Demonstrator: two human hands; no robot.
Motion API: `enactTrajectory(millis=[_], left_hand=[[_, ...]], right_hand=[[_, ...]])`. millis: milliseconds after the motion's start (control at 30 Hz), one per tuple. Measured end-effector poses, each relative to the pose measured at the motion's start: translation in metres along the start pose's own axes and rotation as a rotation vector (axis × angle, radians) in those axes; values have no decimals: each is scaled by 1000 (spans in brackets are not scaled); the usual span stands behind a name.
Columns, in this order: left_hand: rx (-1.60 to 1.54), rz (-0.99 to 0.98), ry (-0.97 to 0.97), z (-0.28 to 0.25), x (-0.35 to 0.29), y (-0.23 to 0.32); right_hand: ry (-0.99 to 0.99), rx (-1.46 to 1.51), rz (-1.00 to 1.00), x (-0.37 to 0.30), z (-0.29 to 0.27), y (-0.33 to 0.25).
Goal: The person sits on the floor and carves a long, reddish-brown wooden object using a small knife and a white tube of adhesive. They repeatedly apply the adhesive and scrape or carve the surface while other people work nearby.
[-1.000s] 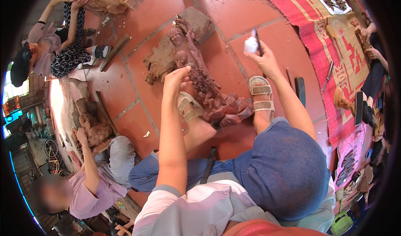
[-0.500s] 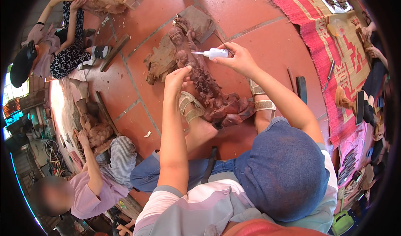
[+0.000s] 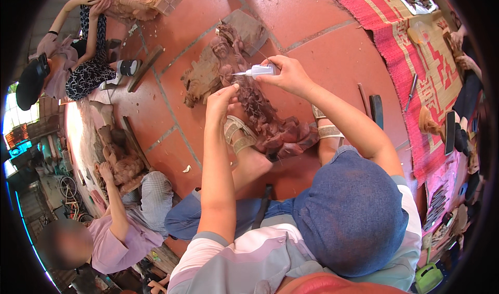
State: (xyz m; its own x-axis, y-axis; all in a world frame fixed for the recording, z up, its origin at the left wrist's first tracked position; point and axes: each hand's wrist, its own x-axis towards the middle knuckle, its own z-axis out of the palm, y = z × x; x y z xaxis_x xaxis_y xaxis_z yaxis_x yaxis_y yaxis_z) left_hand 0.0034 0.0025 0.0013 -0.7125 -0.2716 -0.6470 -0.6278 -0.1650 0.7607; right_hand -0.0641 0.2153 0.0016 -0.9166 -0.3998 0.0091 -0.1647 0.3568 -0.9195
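My right hand (image 3: 290, 75) grips a small white squeeze bottle (image 3: 266, 70), its thin nozzle pointing left over a reddish-brown carved wooden figure (image 3: 262, 118). The figure lies on the floor between my feet. Close to the nozzle tip, the thumb and fingertips of my left hand (image 3: 222, 100) are pinched together at the carving. Whatever they hold, if anything, is too small to make out. Behind the figure's upper end are a flat wood block (image 3: 248, 30) and a rough, pale brown piece of wood (image 3: 199, 78).
My sandalled feet (image 3: 240, 134) flank the carving. To the right lie a dark bar (image 3: 376, 112), a thin stick (image 3: 363, 99) and a red woven mat (image 3: 361, 5) bearing a screwdriver-like tool (image 3: 411, 92). People at left handle other carvings (image 3: 125, 165); a wood strip (image 3: 145, 68) lies nearby.
My right hand has moved the bottle left and slightly down, bringing its nozzle closer to my left fingertips. The left hand stays pinched in nearly the same spot.
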Motion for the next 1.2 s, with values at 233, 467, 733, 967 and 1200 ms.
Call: enactTrajectory(millis=[233, 467, 733, 967, 1200], left_hand=[[-10, -17, -22, 2, -2, 4], [-2, -21, -15, 3, -4, 6], [-7, -11, -23, 4, -5, 7], [-10, -17, -16, 3, -3, 6], [-13, -19, -7, 4, -4, 6]], right_hand=[[29, -113, -95, 2, 2, 4], [11, -143, -125, 5, 2, 3], [21, -194, -186, 6, 3, -4], [17, -193, -178, 4, 1, -14], [44, -194, -202, 4, 0, -12]])
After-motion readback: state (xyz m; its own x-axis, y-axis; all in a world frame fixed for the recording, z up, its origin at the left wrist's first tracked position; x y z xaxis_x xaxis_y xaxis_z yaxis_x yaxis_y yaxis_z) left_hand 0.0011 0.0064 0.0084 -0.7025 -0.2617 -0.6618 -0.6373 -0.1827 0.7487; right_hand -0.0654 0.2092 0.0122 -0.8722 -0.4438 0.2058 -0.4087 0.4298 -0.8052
